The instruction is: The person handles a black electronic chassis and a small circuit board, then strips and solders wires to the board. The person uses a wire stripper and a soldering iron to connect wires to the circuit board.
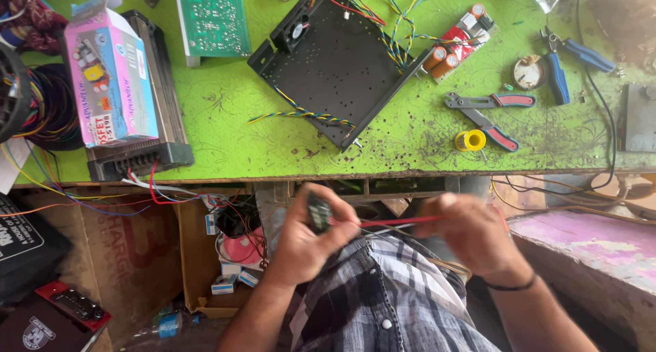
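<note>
- The small dark part (319,213) sits in my left hand (307,239), held low in front of my checked shirt (383,297), below the edge of the green table (225,113).
- My left fingers are curled shut around it.
- My right hand (471,232) pinches a red wire (396,221) that runs across to the part; this hand is blurred.
- On the table above lie a black metal tray (342,65), red-handled pliers (488,116) and a yellow spool (470,140).

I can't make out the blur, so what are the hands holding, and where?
The left hand grips a small dark part around its body. The right hand pinches the red wire running from it, along its length.
</note>
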